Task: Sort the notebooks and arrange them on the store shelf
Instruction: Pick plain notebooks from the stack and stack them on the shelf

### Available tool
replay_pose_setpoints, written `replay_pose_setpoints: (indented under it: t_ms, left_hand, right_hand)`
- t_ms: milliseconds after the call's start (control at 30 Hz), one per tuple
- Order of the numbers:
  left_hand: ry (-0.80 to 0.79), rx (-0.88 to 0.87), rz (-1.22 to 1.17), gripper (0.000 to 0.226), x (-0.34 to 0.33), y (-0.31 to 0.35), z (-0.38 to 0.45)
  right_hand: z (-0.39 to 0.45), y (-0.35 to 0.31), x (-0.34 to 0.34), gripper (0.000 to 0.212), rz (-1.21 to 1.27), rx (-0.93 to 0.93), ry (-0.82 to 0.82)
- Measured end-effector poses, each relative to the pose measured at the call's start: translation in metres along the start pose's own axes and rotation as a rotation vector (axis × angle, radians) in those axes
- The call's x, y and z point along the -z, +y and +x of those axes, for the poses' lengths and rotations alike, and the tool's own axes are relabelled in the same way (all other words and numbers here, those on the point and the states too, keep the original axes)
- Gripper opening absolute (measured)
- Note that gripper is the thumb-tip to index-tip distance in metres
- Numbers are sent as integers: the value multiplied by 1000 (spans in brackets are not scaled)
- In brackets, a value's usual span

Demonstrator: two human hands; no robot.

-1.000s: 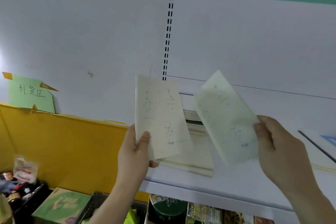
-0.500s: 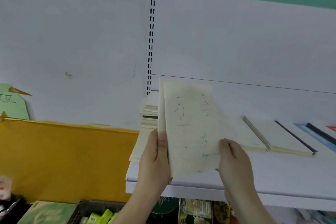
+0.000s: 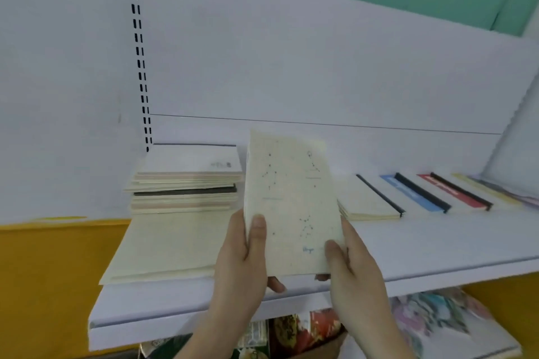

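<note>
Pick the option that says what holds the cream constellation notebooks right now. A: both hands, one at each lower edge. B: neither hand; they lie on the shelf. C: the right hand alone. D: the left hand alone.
A: the left hand and right hand both grip the notebooks, upright above the shelf.

white shelf (image 3: 437, 245), notebook stack (image 3: 186, 189) left, flat notebooks (image 3: 370, 204) right
</note>
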State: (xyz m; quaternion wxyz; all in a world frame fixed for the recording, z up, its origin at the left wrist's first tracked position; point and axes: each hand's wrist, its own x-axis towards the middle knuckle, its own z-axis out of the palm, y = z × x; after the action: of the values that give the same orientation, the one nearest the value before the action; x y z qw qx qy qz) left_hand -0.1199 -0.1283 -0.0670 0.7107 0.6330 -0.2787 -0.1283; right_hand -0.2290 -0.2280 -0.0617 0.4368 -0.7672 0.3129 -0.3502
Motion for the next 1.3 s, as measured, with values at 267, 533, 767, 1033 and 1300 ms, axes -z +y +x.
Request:
replay_pose_setpoints:
  t_ms: [267, 533, 767, 1033, 1300]
  left_hand:
    - [-48, -68, 153, 48, -121, -21, 33]
    - [30, -99, 759, 43, -236, -50, 110]
    - [40, 9, 1123, 33, -262, -74, 149]
    - [66, 84, 1260, 41, -256, -83, 163]
    - [11, -9, 1212, 45, -264, -83, 159]
  right_hand:
    - [61, 60, 87, 53, -124, -9, 98]
    - [170, 129, 162, 50, -307, 55, -6]
    - [238, 159, 164, 42, -396, 179, -152]
    - [252, 181, 153, 46, -730, 155, -277]
    - [259, 186, 151, 20, -731, 193, -257]
